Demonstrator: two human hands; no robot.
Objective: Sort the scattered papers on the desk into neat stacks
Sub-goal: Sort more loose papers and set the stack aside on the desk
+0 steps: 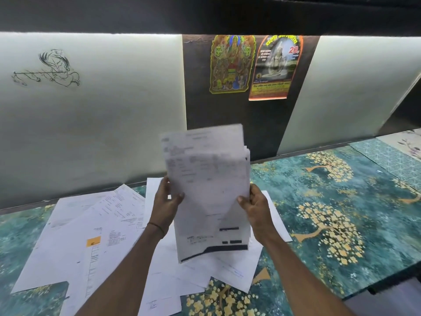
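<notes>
The person stood holding a sheaf of papers (207,190) upright above the surface (330,201). The left hand (166,201) gripped its left edge and the right hand (255,206) its right edge, thumbs in front and fingers (251,190) curled behind the sheets. Below and to the left, loose sheets (91,224) lay overlapping on the teal floral covering. Two colourful posters (252,67) hung on the dark panel behind.

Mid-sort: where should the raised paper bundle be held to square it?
By its two long edges, a hand from each side, as the left hand and right hand pinch the bundle now. It stands upright with sheets splayed at the top; side grips probably leave its bottom edge free to tap.
</notes>
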